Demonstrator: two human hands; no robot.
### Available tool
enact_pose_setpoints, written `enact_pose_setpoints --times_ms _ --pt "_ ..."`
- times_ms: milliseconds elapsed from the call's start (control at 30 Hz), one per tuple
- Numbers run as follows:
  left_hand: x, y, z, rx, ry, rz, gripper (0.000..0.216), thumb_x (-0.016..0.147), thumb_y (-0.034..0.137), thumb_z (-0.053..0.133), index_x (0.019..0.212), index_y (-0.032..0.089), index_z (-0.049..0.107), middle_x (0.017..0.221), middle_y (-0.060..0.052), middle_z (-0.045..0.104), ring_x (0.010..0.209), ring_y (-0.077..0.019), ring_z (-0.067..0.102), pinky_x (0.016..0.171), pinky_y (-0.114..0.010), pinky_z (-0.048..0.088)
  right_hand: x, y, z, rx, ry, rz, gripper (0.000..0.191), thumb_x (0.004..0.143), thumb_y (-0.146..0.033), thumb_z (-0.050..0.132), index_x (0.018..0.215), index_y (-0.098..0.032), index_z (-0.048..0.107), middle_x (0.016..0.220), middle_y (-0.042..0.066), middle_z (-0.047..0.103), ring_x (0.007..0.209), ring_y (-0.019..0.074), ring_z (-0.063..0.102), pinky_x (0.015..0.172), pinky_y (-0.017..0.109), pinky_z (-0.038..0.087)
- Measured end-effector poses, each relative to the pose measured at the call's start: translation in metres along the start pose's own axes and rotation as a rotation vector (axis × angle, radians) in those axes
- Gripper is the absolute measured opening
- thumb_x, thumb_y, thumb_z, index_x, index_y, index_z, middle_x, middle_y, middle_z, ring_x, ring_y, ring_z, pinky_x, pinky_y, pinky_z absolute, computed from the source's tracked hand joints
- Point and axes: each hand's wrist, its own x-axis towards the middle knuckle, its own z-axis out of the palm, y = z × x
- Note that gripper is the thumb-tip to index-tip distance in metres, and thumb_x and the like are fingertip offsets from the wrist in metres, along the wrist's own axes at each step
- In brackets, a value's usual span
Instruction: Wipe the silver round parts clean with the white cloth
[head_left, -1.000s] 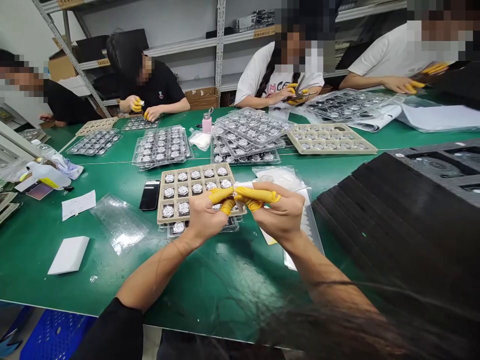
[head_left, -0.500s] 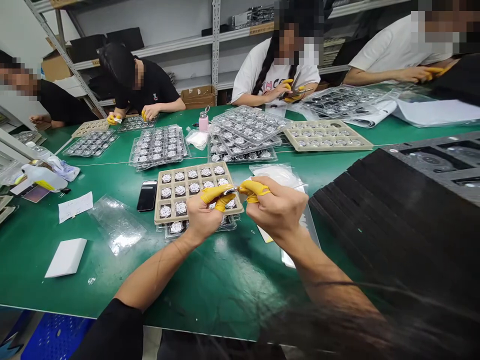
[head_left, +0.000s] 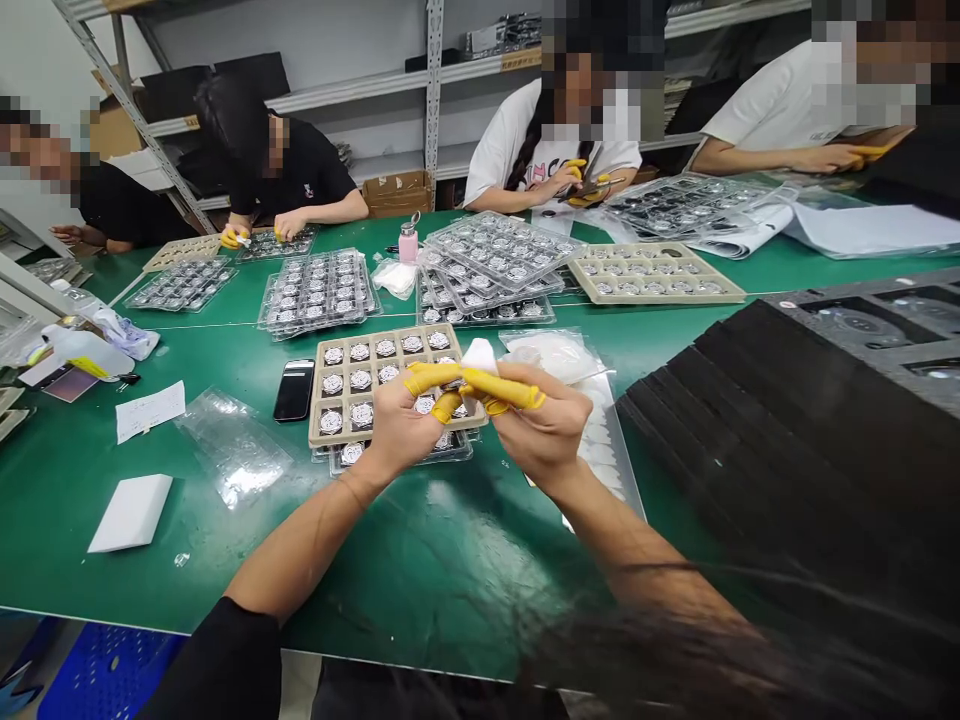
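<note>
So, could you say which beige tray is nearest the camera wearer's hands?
The beige tray beside the phone, partly behind the left hand; the others lie farther away.

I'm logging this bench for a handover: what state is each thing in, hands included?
Left hand: pinched shut, contents unclear
Right hand: pinching a white wipe
Near beige tray: loaded
Far clear trays: stacked askew, loaded
Smartphone: flat, screen dark
Pink bottle: upright
Clear plastic sleeve: flat, crinkled
Written note: unfolded, writing up
</note>
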Motion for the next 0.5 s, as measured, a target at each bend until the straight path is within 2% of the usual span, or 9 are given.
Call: enact_pose_setpoints --times_ms 133,233,300,367,433,500 --pt "-0.001 0.005 -0.009 0.228 0.022 0.174 0.015 0.086 0.021 0.074 0.099 0.022 0.082 0.092 -0.005 0.083 0.081 -0.0183 0.078 0.076 -0.031 0.064 0.0 0.01 -0.008 -0.211 -0.081 -0.187 0.027 0.09 -0.016 0.059 0.093 -0.029 0.083 0.093 0.003 0.082 0.076 0.0172 0.075 0.065 0.03 0.056" --pt "-0.003 0.009 -0.007 0.285 0.025 0.159 0.019 0.085 0.02 0.074 0.102 0.023 0.083 0.091 -0.005 0.083 0.077 -0.0181 0.077 0.073 -0.03 0.064 -0.001 0.016 -0.012 -0.585 -0.046 -0.297 0.026 0.082 -0.014 0.058 0.087 -0.025 0.082 0.087 0.003 0.081 0.066 0.0153 0.069 0.057 0.028 0.045" --pt "-0.003 0.011 -0.003 0.25 -0.013 0.029 0.019 0.085 0.024 0.076 0.103 0.023 0.083 0.093 -0.006 0.083 0.079 -0.0189 0.077 0.076 -0.032 0.064 -0.001 0.018 -0.011 -0.762 0.022 -0.387 0.025 0.075 -0.01 0.058 0.082 -0.022 0.079 0.085 0.002 0.081 0.057 0.0123 0.062 0.054 0.029 0.036" --pt "-0.001 0.012 0.0 0.09 -0.059 -0.206 0.023 0.082 0.03 0.08 0.103 0.02 0.082 0.095 -0.008 0.083 0.082 -0.0198 0.077 0.08 -0.033 0.065 0.001 0.02 -0.009 -0.803 0.077 -0.421 0.027 0.07 -0.007 0.056 0.081 -0.019 0.077 0.084 0.002 0.08 0.053 0.0102 0.055 0.052 0.03 0.03" --pt "0.003 0.014 0.002 -0.14 -0.079 -0.471 0.032 0.078 0.035 0.085 0.104 0.017 0.078 0.098 -0.008 0.081 0.084 -0.02 0.078 0.08 -0.033 0.065 0.005 0.022 -0.009 -0.713 0.132 -0.317 0.026 0.074 -0.006 0.055 0.082 -0.018 0.076 0.084 0.003 0.079 0.055 0.0105 0.055 0.051 0.029 0.031" --pt "0.008 0.017 0.001 -0.335 -0.046 -0.647 0.043 0.072 0.04 0.09 0.103 0.015 0.073 0.098 -0.007 0.079 0.084 -0.0192 0.077 0.078 -0.033 0.065 0.011 0.022 -0.01 -0.489 0.158 -0.129 0.02 0.084 -0.011 0.059 0.086 -0.019 0.077 0.083 0.004 0.076 0.062 0.0125 0.061 0.053 0.026 0.039"
